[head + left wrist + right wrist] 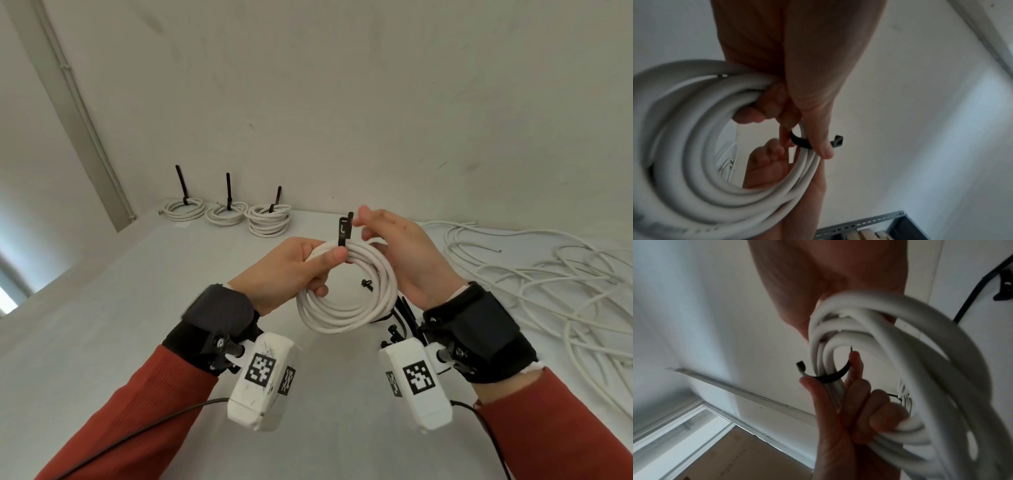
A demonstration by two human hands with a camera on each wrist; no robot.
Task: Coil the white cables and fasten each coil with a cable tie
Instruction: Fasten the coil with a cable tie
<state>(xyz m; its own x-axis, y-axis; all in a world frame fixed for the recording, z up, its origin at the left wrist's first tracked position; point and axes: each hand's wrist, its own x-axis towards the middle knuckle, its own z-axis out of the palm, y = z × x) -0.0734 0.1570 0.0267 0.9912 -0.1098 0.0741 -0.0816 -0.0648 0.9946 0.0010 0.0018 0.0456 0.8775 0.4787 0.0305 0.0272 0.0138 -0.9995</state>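
I hold a white cable coil (346, 298) upright over the table (102, 325). My left hand (301, 267) grips its upper left, thumb (823, 149) pressed on a black cable tie (343, 231) looped over the top strands. The tie's head (837, 141) sticks out past the thumb, and the band (833, 377) curves round the bundle. My right hand (394, 246) is at the coil's upper right, its fingertips pinching the tie's upright tail; the coil (900, 353) lies against its palm.
Three tied coils (226, 214) with upright black tie tails stand at the back left by the wall. A tangle of loose white cables (548, 274) spreads over the right side. Spare black ties (397, 318) lie under my right wrist.
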